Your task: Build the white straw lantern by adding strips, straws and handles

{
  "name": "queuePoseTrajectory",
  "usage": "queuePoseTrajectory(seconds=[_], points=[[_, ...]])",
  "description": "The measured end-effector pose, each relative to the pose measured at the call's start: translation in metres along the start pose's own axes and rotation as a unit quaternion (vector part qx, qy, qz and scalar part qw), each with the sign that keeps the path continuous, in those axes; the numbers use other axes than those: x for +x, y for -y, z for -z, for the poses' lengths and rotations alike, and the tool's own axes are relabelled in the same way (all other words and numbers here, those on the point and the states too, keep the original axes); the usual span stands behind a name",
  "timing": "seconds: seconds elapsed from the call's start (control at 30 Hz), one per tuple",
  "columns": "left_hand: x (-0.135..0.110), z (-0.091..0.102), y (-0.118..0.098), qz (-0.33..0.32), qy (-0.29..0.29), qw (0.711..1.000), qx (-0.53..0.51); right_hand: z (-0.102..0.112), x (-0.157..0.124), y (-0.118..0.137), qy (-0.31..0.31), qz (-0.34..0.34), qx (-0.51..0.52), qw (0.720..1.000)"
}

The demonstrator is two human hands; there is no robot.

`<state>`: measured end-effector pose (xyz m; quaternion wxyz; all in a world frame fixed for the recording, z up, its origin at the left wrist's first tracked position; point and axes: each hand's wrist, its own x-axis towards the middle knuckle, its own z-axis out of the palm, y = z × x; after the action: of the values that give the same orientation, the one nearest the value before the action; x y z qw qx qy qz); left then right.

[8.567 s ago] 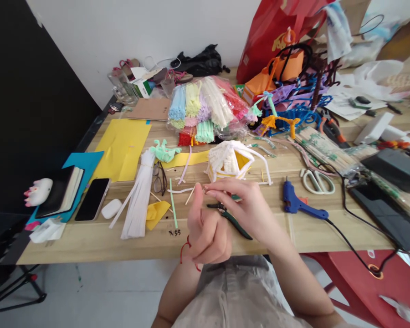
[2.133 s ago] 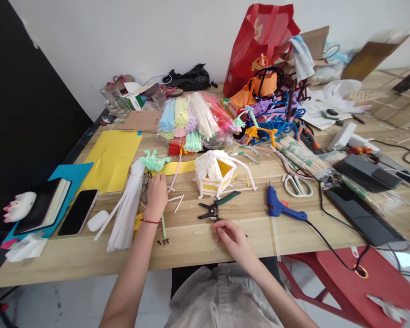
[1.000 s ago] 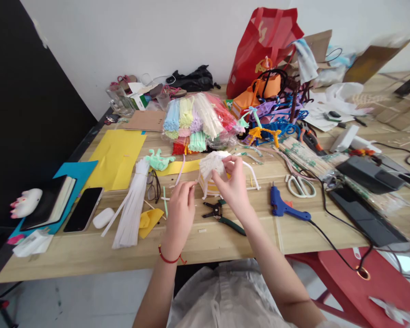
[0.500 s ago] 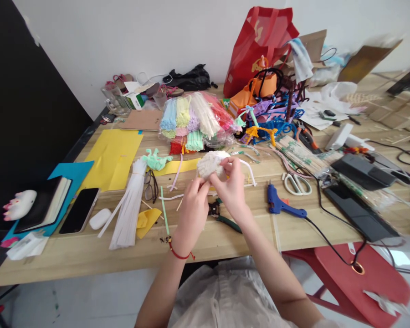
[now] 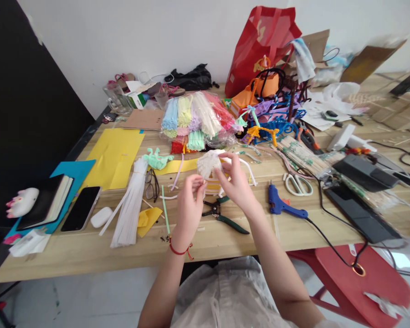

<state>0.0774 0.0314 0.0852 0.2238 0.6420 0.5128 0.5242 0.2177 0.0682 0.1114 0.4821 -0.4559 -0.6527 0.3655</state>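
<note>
A white, fuzzy, rounded piece that looks made of pipe cleaners (image 5: 208,165) is up over the table, with loose white ends hanging below it. My right hand (image 5: 237,182) grips its right side between thumb and fingers. Just below and left of it, my left hand (image 5: 191,196) has thumb and fingertips pinched together, seemingly on one thin white end; that spot is small and partly hidden. Under the hands lie green-handled wire strippers (image 5: 222,214). A yellow paper strip (image 5: 177,167) and a pink pipe cleaner (image 5: 179,173) rest behind my left hand.
Right of my hands are a blue glue gun (image 5: 283,205) with its cord and white scissors (image 5: 298,184). On the left lie white strips (image 5: 128,205), glasses (image 5: 152,186) and a phone (image 5: 81,208). Bagged coloured pipe cleaners (image 5: 196,118) and a red bag (image 5: 259,50) stand behind.
My hands have moved apart. The left has shifted down and left off the white piece, the right stays on it. More of the wire strippers shows between them.
</note>
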Motion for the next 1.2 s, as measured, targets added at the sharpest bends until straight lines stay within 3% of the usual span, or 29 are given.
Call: queuePoseTrajectory(seconds=[0.07, 0.17, 0.5, 0.7, 0.9, 1.2], points=[[-0.001, -0.002, 0.004, 0.038, -0.056, 0.994, -0.083, 0.006, 0.001, -0.002, 0.026, -0.001, 0.014, 1.0], [-0.002, -0.005, 0.003, 0.029, -0.077, 0.991, -0.106, 0.007, 0.003, -0.006, 0.03, 0.005, 0.032, 0.999], [0.007, -0.01, 0.0, -0.013, -0.057, 0.998, -0.014, 0.004, 0.002, 0.0, 0.047, -0.017, 0.062, 0.997], [0.019, -0.005, -0.007, -0.09, 0.011, 0.992, 0.09, 0.004, 0.007, -0.006, 0.036, -0.061, 0.085, 0.994], [0.02, -0.002, -0.007, -0.142, 0.033, 0.979, 0.145, 0.004, 0.011, -0.007, 0.031, -0.091, 0.054, 0.994], [0.024, 0.007, 0.007, -0.121, 0.046, 0.981, 0.143, 0.0, 0.014, -0.011, 0.03, -0.069, 0.048, 0.996]])
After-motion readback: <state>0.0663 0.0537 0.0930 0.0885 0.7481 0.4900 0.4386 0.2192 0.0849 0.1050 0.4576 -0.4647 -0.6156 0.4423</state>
